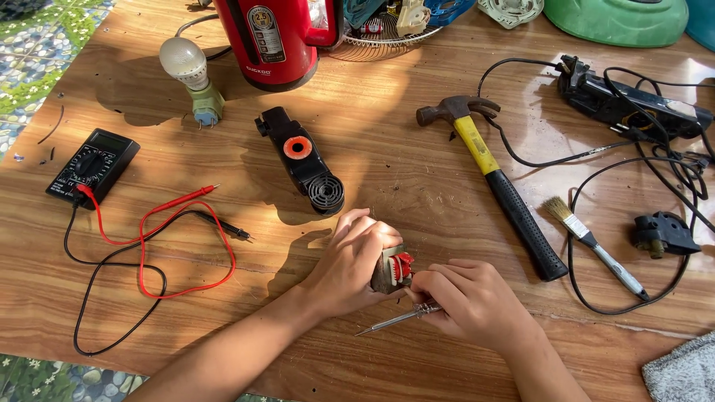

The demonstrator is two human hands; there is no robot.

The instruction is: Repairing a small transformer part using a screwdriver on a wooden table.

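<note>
A red kettle (pixel 279 41) stands at the wooden tabletop's (pixel 387 171) far edge; the hammer (pixel 491 179) has a yellow-and-black handle, the meter (pixel 93 165) red and black leads.

hammer (pixel 488 160), multimeter (pixel 92 165), perhaps paintbrush (pixel 588 240)

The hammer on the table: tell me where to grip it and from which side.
Grip the hammer by its black rubber handle end, coming from above at the near right. It lies flat, head away, and that end lies bare beside the right hand, clear of the brush.
</note>
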